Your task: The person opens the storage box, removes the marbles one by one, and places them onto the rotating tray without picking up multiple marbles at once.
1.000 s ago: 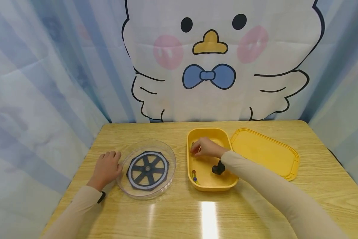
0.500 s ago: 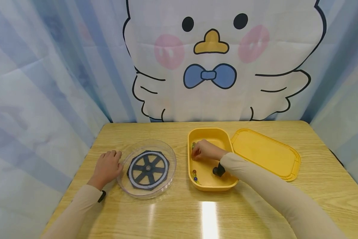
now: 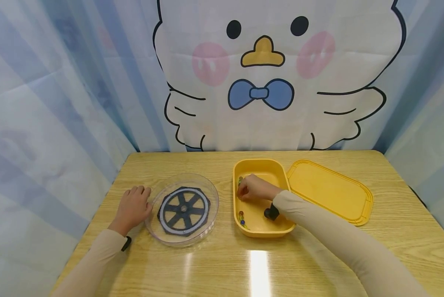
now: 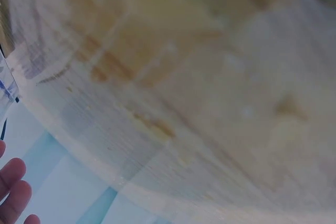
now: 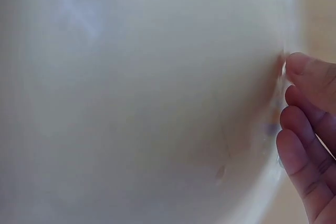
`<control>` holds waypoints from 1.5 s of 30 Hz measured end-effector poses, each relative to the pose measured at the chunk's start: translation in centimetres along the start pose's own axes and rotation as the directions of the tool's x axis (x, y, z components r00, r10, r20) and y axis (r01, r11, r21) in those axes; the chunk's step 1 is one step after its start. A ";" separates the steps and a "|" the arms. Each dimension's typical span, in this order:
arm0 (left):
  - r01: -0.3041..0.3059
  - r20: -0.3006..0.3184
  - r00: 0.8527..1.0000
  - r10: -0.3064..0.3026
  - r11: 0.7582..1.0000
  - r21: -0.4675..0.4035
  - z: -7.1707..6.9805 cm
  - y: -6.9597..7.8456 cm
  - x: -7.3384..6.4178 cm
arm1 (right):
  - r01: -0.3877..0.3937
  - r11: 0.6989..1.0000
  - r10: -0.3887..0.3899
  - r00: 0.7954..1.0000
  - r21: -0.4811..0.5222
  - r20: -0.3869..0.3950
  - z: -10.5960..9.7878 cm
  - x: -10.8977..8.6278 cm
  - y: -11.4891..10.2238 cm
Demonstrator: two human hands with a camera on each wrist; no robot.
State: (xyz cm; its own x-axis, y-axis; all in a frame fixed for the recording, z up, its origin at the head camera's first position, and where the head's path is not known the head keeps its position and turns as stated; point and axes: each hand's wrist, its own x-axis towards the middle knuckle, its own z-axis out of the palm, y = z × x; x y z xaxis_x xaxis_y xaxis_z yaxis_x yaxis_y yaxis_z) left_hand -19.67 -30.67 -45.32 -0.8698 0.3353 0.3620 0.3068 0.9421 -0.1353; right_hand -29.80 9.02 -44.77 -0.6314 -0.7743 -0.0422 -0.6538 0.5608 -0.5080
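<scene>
My left hand rests with fairly straight fingers at the left rim of a clear round dish. A dark spoked wheel shape with a pale ring shows inside the dish. My right hand reaches down into a yellow tub, its fingertips low by the left wall. Small coloured marbles lie along that wall, nearer me, with a few more beyond the fingers. In the right wrist view the thumb sits close to the bent fingers; whether they pinch a marble I cannot tell.
A flat yellow lid lies right of the tub, by its side. The wooden table ends at a printed curtain at the back. A black band is on the left wrist, and a black wrist device hangs over the tub.
My right hand has shifted slightly toward me inside the tub, showing more of the far marbles. The left hand and the dish have stayed in place.
</scene>
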 end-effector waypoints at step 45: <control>0.017 0.002 1.000 -0.017 0.999 -0.031 0.2 -0.1 0.0 | 0.013 0.978 -0.002 0.999 0.209 -0.055 -2.0 9.8 -8.2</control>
State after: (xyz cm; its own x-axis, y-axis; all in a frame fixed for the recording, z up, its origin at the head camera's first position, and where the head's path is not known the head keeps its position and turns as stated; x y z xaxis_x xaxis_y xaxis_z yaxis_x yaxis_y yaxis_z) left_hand -19.78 -30.76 -45.47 -0.8758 0.3192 0.3620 0.3039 0.9474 -0.1000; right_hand -31.44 -2.60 -39.32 -0.6520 -0.7582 0.0057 -0.5603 0.4767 -0.6774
